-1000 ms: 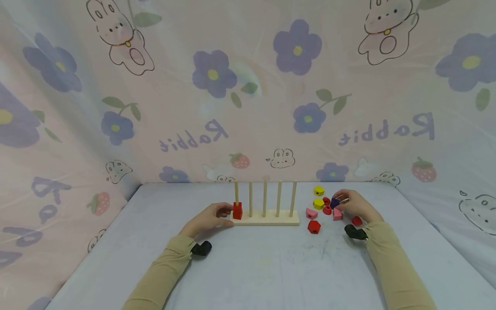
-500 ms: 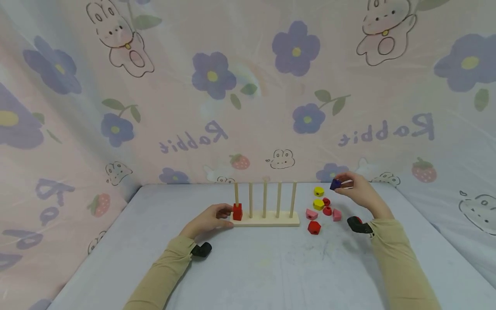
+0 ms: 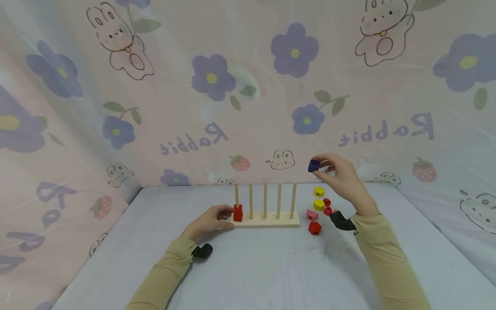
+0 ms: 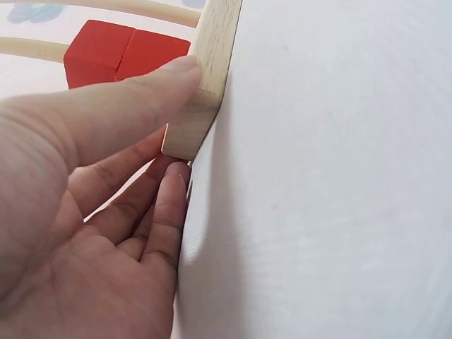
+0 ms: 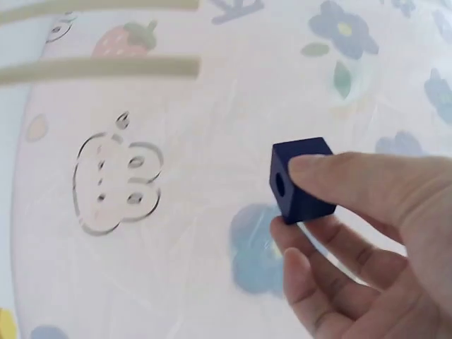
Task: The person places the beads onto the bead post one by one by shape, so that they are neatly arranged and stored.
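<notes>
My left hand (image 3: 211, 220) grips the left end of a wooden peg stand (image 3: 267, 221), which has several upright pegs. In the left wrist view the thumb lies on the edge of its base (image 4: 219, 49), with fingers at the end. Two red cube beads (image 4: 152, 53) sit stacked on the leftmost peg; the other pegs are bare. My right hand (image 3: 342, 178) is raised above the table, right of the stand's peg tops. Between thumb and fingers it pinches a dark blue cube bead (image 5: 305, 203), whose hole shows on one side.
Loose beads lie right of the stand: yellow ones (image 3: 319, 204), small red ones (image 3: 327, 211), a pink one (image 3: 311, 215) and a larger red one (image 3: 314, 228). The right wrist partly hides another pink bead. A patterned curtain (image 3: 248, 120) hangs behind the white table (image 3: 263, 267).
My right hand has lifted the dark blue cube bead from among the loose beads and carried it up and left towards the stand. The left hand stays on the stand's end.
</notes>
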`<state>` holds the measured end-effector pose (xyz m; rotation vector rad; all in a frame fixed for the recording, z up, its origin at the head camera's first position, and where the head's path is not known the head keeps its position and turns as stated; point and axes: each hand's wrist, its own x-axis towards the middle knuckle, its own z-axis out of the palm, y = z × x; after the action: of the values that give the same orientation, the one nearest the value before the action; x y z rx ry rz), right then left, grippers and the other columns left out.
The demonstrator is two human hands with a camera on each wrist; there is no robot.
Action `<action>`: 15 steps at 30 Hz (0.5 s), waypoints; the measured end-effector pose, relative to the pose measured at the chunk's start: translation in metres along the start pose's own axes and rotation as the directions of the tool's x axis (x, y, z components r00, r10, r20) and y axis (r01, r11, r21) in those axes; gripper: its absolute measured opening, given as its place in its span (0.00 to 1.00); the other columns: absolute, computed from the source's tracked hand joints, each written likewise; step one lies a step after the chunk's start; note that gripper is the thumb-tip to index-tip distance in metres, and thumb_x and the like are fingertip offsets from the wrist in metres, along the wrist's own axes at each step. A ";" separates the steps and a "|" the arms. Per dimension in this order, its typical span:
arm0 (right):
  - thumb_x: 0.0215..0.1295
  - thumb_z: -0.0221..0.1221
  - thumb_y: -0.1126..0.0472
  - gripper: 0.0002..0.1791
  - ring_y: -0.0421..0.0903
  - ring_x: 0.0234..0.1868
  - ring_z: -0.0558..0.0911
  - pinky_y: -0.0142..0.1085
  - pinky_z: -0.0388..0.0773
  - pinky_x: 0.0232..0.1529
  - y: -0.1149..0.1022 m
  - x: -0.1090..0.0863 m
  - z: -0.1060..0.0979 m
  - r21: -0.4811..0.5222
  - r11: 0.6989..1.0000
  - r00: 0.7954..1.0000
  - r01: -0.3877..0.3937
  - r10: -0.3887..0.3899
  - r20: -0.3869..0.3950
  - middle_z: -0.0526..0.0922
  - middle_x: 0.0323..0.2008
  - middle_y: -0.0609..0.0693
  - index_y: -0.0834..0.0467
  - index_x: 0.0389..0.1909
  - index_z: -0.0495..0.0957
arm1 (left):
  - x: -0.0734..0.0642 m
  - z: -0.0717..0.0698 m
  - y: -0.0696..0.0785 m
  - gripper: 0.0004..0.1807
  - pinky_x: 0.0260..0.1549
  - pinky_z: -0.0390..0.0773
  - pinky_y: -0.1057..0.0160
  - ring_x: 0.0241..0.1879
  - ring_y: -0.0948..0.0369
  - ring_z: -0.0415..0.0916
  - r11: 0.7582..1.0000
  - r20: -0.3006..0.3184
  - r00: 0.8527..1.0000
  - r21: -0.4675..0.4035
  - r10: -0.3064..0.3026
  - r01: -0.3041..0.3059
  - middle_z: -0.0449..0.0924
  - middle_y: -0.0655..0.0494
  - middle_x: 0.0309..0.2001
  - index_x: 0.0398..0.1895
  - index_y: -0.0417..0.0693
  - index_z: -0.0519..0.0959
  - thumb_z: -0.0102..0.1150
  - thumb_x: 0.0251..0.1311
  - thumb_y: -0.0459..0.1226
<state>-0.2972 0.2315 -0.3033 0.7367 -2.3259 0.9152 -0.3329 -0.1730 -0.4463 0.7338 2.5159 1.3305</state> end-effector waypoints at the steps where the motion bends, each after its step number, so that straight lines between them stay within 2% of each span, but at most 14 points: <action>1: 0.57 0.65 0.71 0.21 0.52 0.43 0.79 0.36 0.78 0.39 -0.005 0.004 0.002 0.006 1.000 1.000 0.021 -0.021 -0.016 0.79 0.46 0.57 0.64 0.53 0.76 | 0.000 0.000 0.000 0.28 0.56 0.71 0.55 0.51 0.55 0.74 1.000 -0.002 1.000 0.000 0.000 0.000 0.76 0.51 0.52 0.57 0.41 0.74 0.71 0.52 0.37; 4: 0.56 0.66 0.71 0.21 0.50 0.43 0.80 0.30 0.77 0.40 -0.018 0.015 0.008 0.052 0.996 0.996 0.075 -0.072 -0.053 0.79 0.46 0.54 0.63 0.52 0.77 | 0.000 -0.001 -0.001 0.27 0.55 0.71 0.55 0.50 0.56 0.74 1.000 -0.007 1.000 0.001 -0.002 0.002 0.77 0.52 0.51 0.56 0.42 0.75 0.71 0.52 0.37; 7: 0.57 0.65 0.71 0.21 0.48 0.44 0.79 0.28 0.77 0.42 -0.032 0.024 0.017 0.139 0.986 0.994 0.094 -0.086 -0.063 0.79 0.46 0.53 0.63 0.53 0.77 | 0.000 -0.002 -0.001 0.27 0.55 0.71 0.55 0.50 0.57 0.74 1.000 -0.006 1.000 -0.004 -0.008 0.008 0.77 0.52 0.51 0.56 0.43 0.75 0.71 0.51 0.37; 15: 0.57 0.65 0.72 0.21 0.51 0.45 0.79 0.42 0.79 0.40 -0.063 0.041 0.060 0.319 0.929 0.982 0.186 -0.175 -0.064 0.78 0.47 0.57 0.64 0.53 0.76 | 0.000 -0.001 -0.001 0.28 0.55 0.71 0.55 0.50 0.56 0.74 1.000 0.005 1.000 0.001 0.001 -0.001 0.77 0.52 0.51 0.56 0.42 0.75 0.71 0.52 0.37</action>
<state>-0.3014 0.1365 -0.2875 1.0413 -2.0577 1.2292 -0.3340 -0.1741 -0.4463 0.7375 2.5123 1.3264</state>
